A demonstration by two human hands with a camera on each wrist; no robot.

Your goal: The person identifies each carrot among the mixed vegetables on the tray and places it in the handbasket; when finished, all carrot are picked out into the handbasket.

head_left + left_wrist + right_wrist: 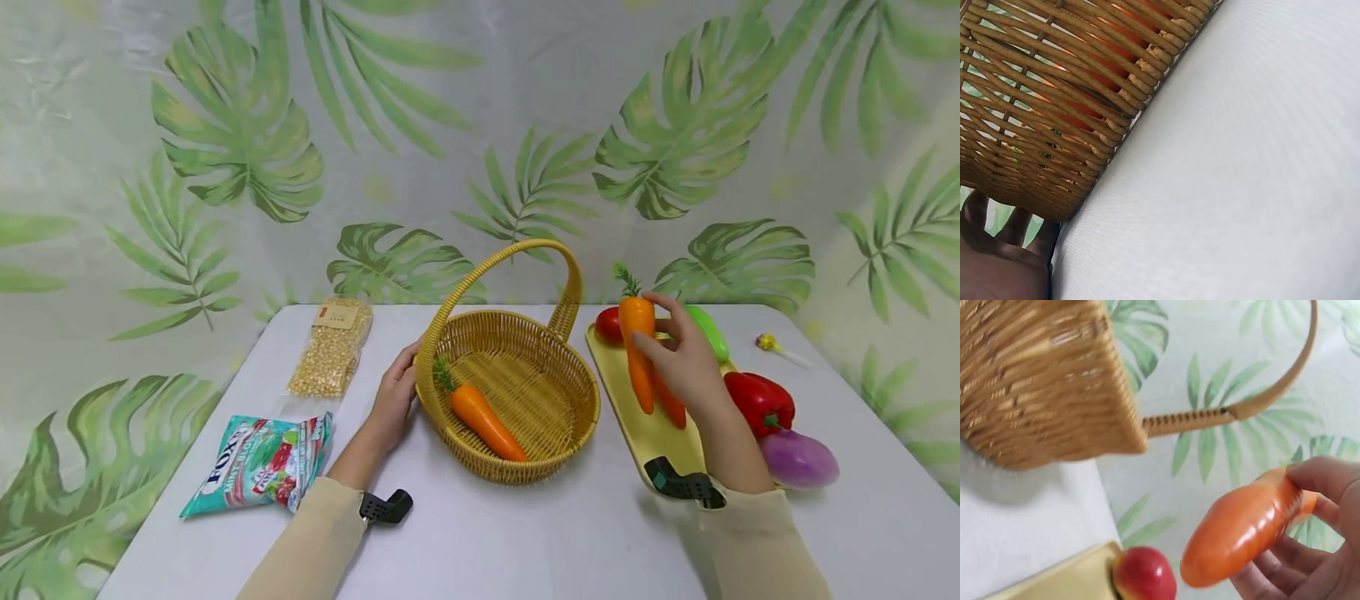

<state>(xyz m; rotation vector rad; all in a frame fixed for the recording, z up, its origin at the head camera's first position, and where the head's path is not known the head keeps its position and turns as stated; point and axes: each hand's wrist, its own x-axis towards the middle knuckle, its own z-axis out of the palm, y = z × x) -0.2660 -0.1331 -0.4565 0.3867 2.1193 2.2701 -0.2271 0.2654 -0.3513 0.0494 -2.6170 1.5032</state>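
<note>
My left hand (395, 392) rests against the left outer wall of a woven basket (510, 477) with a tall arched handle. In the left wrist view its fingers (1015, 226) reach along the wicker near the base. One toy carrot (489, 423) with a green top lies inside the basket. To the right, my right hand (678, 354) pinches another carrot (636, 333) between thumb and fingers, its leafy top upward, above a yellow tray (626, 417). A further carrot (670, 402) shows behind it over the tray. In the right wrist view the held carrot (1241, 534) points toward the camera.
A red round fruit (609, 326) and a green vegetable (708, 333) are at the tray's far end. Beyond its right side lie a red bell pepper (759, 403), an eggplant (799, 458) and a lollipop (768, 342). At left are a corn-kernel bag (326, 354) and a teal candy bag (258, 462).
</note>
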